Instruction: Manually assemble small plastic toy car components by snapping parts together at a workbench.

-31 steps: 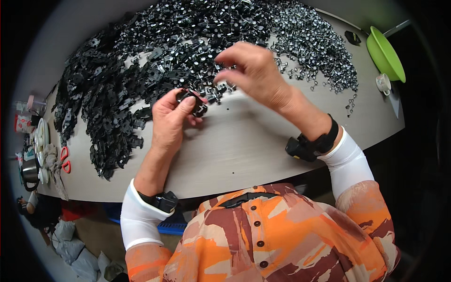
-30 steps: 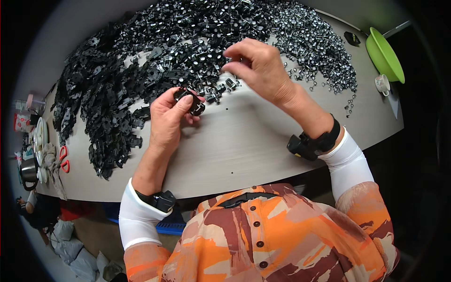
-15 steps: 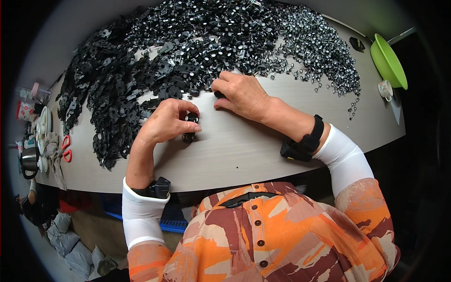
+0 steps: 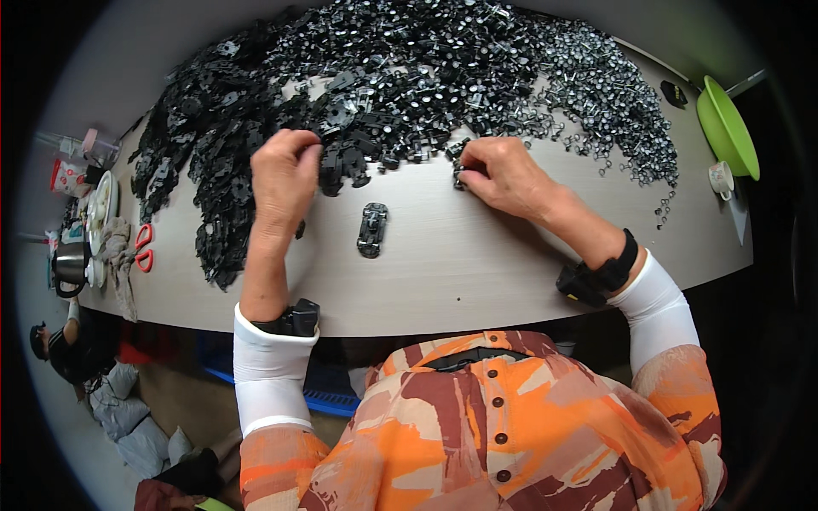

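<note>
A black toy car chassis (image 4: 371, 230) with wheels lies by itself on the pale table (image 4: 400, 294), between my two hands. My left hand (image 4: 285, 183) is over the near edge of the heap of flat black chassis plates (image 4: 217, 153). Its thumb and fingers are pinched together, and whatever they may hold is hidden. To the right, my right hand (image 4: 507, 175) rests at the near edge of the wheel heap, fingers closed around small black-and-silver wheel parts (image 4: 458, 162). Its fingers partly cover them.
Loose silver-and-black wheel axles (image 4: 596, 94) spread across the back right. A green basin (image 4: 726, 128) and a white cup (image 4: 721, 180) stand at the right edge. Red-handled scissors (image 4: 145, 249), a grey cloth (image 4: 118, 255) and a dark pot (image 4: 72, 266) are at left. Another person (image 4: 72, 345) is beyond.
My left hand has let go of the wheeled chassis, which now lies on the table, and has moved up to the black plates. My right hand has shifted right along the wheel heap.
</note>
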`<state>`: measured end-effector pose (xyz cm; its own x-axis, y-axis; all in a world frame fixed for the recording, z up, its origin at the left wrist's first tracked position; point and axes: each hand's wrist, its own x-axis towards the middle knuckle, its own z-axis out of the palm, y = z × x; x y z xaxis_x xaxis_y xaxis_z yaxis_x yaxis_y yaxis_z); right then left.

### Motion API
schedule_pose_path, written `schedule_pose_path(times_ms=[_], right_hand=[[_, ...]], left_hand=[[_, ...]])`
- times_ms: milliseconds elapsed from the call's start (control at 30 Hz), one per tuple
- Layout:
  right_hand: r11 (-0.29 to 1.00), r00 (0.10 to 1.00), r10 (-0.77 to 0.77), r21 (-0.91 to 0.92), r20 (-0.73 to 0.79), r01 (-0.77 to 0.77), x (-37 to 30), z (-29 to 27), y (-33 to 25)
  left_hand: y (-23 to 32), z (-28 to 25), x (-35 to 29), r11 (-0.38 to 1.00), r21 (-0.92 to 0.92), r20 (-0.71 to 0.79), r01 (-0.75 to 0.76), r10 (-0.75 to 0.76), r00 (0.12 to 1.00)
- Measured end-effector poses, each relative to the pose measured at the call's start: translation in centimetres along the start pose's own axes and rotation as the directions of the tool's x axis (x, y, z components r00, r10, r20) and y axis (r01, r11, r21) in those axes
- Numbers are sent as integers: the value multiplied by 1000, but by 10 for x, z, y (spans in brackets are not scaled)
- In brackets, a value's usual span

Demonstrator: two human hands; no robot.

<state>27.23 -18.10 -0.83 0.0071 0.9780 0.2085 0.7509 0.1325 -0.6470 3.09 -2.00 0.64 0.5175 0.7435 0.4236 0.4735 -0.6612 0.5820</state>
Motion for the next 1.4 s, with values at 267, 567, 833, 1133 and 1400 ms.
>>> schedule_pose_path(times_ms=[267, 567, 833, 1133, 1400], right_hand=[[987, 1000, 4, -159, 2, -4, 6, -3, 6], [989, 997, -48, -143, -62, 39, 4, -4, 3], [998, 996, 25, -63, -85, -30, 16, -13, -7], [854, 968, 225, 456, 110, -250, 36, -3, -31], [508, 953, 251, 814, 171, -280, 66, 21, -41]], left_hand=[[17, 5, -11, 937, 326, 172, 126, -189, 967], [-2, 1, 0, 972, 210, 109, 105, -130, 986], [-29, -16, 18, 996, -61, -273, 70, -84, 958], [-2, -1, 27, 262, -916, 199, 303, -360, 912], [17, 42, 19, 245, -908, 278, 340, -255, 926]])
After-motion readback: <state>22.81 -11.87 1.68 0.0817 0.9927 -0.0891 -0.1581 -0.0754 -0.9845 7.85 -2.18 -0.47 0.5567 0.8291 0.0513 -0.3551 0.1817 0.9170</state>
